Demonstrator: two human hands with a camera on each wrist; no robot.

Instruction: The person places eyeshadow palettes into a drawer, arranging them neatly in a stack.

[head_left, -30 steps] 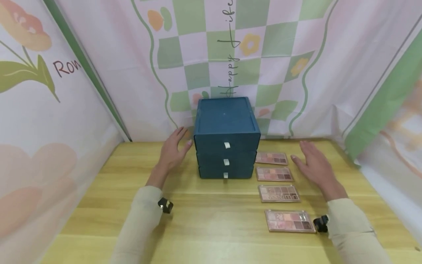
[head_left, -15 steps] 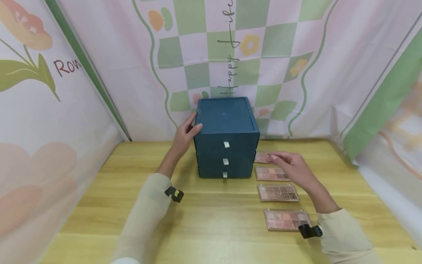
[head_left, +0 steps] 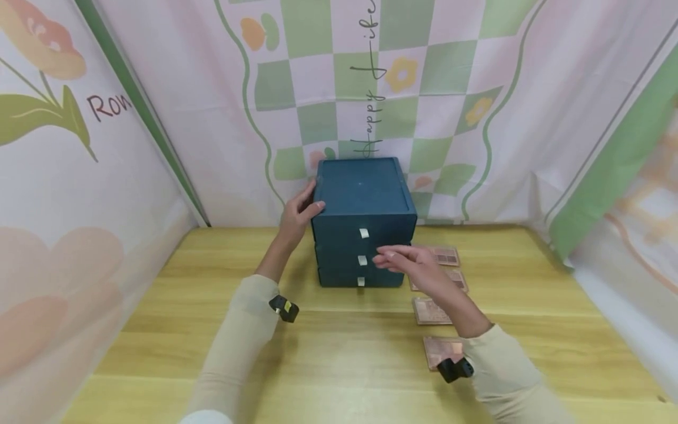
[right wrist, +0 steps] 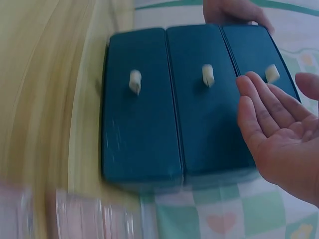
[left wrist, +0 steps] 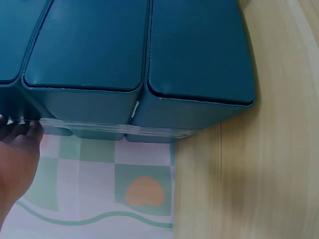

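Observation:
A dark teal storage box with three stacked drawers [head_left: 365,185] stands at the back of the table. Each drawer front carries a small white pull tab [head_left: 364,233]. My left hand [head_left: 296,221] holds the box at its upper left edge, the thumb over the top. In the left wrist view, that hand's fingers [left wrist: 20,132] are against the box's side. In front of the right part of the drawers is my right hand [head_left: 415,265], fingers extended and nothing in it. The right wrist view has its palm [right wrist: 284,134] near the top drawer's tab [right wrist: 272,73].
Several makeup palettes lie in a column right of the box, among them a rear one [head_left: 447,255] and a front one [head_left: 438,352], partly covered by the right arm. Below is a wooden table [head_left: 339,365]. Behind the box hangs a checkered cloth [head_left: 312,76].
My left hand has come from beside the box onto its upper left edge. My right hand has swept left from beyond the palettes to the drawer fronts. The box stays put.

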